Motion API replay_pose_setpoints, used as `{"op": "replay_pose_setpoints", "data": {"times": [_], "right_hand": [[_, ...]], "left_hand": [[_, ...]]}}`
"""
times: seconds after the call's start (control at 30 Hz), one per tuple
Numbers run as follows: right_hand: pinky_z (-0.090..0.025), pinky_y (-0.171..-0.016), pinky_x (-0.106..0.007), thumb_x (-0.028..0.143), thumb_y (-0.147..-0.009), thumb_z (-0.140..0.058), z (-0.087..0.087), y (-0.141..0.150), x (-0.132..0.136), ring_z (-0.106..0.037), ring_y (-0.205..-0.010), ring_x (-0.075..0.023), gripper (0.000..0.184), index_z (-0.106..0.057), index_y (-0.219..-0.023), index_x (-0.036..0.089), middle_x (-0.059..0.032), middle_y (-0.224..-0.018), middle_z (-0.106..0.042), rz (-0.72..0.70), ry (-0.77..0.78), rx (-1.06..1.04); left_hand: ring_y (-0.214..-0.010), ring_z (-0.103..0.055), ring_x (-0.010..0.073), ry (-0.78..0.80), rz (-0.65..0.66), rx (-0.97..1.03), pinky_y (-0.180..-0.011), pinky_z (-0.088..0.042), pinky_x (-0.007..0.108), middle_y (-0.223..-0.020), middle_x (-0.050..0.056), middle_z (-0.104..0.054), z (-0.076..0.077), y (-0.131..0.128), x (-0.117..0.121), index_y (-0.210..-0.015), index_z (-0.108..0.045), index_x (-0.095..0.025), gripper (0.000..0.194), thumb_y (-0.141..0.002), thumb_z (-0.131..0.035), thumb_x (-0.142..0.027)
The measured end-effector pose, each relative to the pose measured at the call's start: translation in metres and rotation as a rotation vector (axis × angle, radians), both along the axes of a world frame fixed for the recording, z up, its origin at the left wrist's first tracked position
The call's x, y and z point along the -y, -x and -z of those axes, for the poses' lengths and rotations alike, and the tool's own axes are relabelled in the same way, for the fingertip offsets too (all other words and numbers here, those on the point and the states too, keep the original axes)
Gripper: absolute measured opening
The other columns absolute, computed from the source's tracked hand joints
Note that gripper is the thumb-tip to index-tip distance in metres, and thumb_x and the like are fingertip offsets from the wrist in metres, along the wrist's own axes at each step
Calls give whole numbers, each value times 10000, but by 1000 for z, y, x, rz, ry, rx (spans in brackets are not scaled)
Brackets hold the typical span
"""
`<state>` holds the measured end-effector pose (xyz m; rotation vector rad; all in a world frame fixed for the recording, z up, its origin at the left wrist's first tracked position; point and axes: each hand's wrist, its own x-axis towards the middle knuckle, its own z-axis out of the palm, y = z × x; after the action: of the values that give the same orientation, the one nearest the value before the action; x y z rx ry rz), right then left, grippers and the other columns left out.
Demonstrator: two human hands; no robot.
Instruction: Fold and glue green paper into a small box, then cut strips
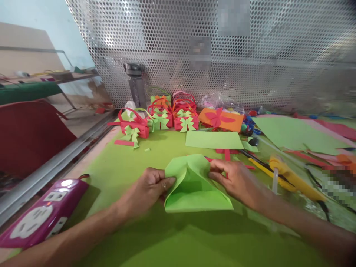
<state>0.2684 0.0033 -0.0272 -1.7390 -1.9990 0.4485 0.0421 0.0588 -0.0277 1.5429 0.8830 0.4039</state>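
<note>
A folded light-green paper sheet (194, 187) lies on the green table cover (125, 167) in front of me. My left hand (148, 189) pinches its left edge, fingers closed on the paper. My right hand (236, 180) grips the paper's right upper edge, fingers curled on it. The sheet bulges up between both hands, with a flap raised in the middle.
Several red and orange paper baskets with green bows (161, 116) stand at the back by a perforated metal wall (222, 55). A flat green sheet (214, 140), an orange card (221, 119), a yellow glue gun (292, 178) and paper scraps lie right. A purple power strip (44, 215) sits left.
</note>
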Motion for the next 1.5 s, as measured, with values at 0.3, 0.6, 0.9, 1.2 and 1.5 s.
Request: {"op": "replay_pose_setpoints", "data": {"times": [0.3,0.6,0.9,1.2,1.5], "right_hand": [[-452,-858,-363,309,-886,-473,-12,7,18,-633,-879,-173,169,-567,-979,204,-39,-918,-680,-67,-512,-23],[-175,-1051,-495,327,-870,-509,10,21,25,-590,-967,-204,230,-552,-1017,155,-74,-945,-672,-278,-644,283],[-227,-1001,-480,58,-828,-493,12,19,24,-606,-889,-169,176,-594,-912,175,-7,-825,-682,-290,-802,278],[-316,-932,-486,67,-873,-378,5,23,36,-553,-972,-222,281,-594,-1043,130,-76,-970,-673,-375,-768,558],[-392,-852,-412,78,-857,-350,5,45,42,-564,-896,-239,295,-612,-993,83,-123,-965,-656,-392,-717,636]], "left_hand": [[-340,-289,45,-38,-117,11,-339,-201,172,-382,-71,-400,-2,-4,3,-455,-493,-163,358,-783,-531,-301],[-415,-495,78,161,-166,160,-451,-431,176,-413,-59,-512,-7,-5,7,-471,-527,-150,313,-619,-732,-335],[-606,-607,144,196,-96,348,-553,-537,262,-658,38,-666,3,-1,7,-732,-666,-116,271,-756,-635,-384],[-644,-636,153,372,-125,516,-560,-530,254,-799,72,-706,10,-4,6,-895,-674,-131,225,-780,-638,-321],[-629,-622,132,386,-173,514,-611,-505,234,-706,26,-704,10,-5,11,-807,-692,-140,140,-765,-662,-270]]}}
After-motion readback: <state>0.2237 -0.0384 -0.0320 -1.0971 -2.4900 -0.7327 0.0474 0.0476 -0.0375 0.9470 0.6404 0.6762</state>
